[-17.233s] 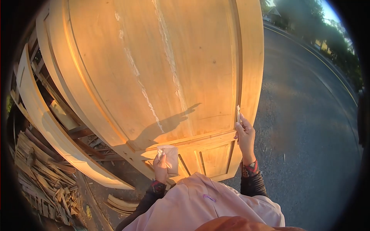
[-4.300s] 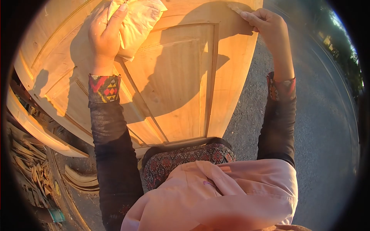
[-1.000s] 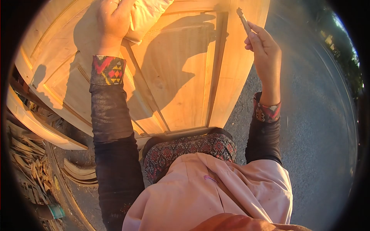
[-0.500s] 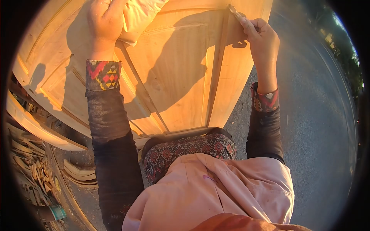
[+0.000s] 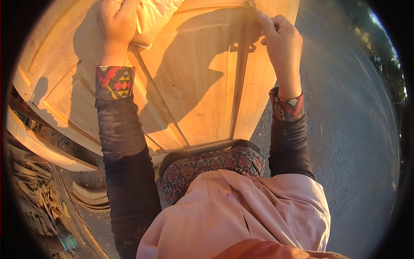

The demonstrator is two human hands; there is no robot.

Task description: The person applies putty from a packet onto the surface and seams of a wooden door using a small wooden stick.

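Note:
A panelled wooden door (image 5: pixel 196 125) lies in front of me, my shadow falling across its panels. Near the top edge of the view, my left hand (image 5: pixel 116 26) is closed on a pale, creased bag (image 5: pixel 157 19); what is in the bag cannot be seen. My right hand (image 5: pixel 282 49) pinches a thin, pale, flat strip-like tool (image 5: pixel 254 6) between thumb and fingers, above the door's right part. The tool's far end reaches the top of the view, so I cannot tell whether it touches the wood.
Another curved-looking wooden piece (image 5: pixel 47 149) sits at the left, beside a heap of wood scraps (image 5: pixel 36 185). Stacked curved pieces (image 5: pixel 90 196) lie on the ground nearby. Grey paved ground (image 5: pixel 345 151) stretches along the right, with trees (image 5: pixel 384 47) at the far edge.
My right hand has moved a little left and up the door, carrying the strip-like tool with it. My left hand and the bag are nearly where they were.

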